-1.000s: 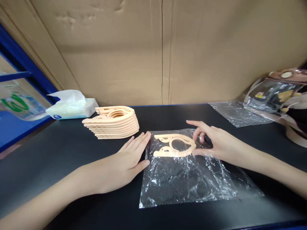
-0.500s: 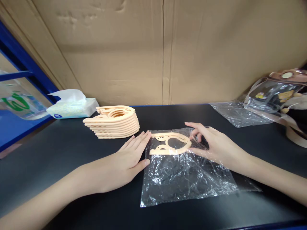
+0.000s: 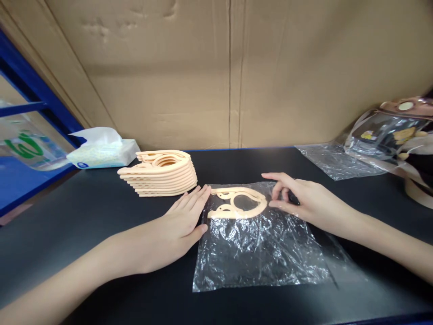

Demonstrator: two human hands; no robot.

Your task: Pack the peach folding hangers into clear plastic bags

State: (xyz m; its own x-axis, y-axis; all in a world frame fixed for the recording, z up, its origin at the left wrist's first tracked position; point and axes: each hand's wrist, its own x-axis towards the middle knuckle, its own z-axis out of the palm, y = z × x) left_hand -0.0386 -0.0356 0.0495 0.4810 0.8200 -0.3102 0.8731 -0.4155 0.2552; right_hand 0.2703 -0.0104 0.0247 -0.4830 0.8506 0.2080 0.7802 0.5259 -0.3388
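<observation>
A cream folding clothes hanger (image 3: 252, 213) lies folded flat in a clear plastic bag (image 3: 257, 266). My left hand (image 3: 179, 225) lies outstretched, palm down, with its fingertips and thumb at the bag's left edge, by the hanger's open ends. Just right of the hanger's rounded end, my right hand (image 3: 301, 198) has its index finger extended and other fingers curled, thumb apart; nothing shows between them. I cannot tell whether these fingertips are inside the bag or over it. A stack of several similar hangers (image 3: 162, 176) stands behind my left hand.
Back left is a tissue pack (image 3: 104, 153), near a blue metal frame (image 3: 30, 106) and a clear bottle with green lettering (image 3: 30, 146). Another clear bag (image 3: 338, 160) lies back right, beside a transparent strapped bottle (image 3: 382, 133). Cardboard (image 3: 169, 81) walls the black table (image 3: 43, 239).
The bag and the hanger in it have shifted slightly left. My right fingers have come away from the hanger's rounded end. My left hand has moved slightly left with the bag's edge.
</observation>
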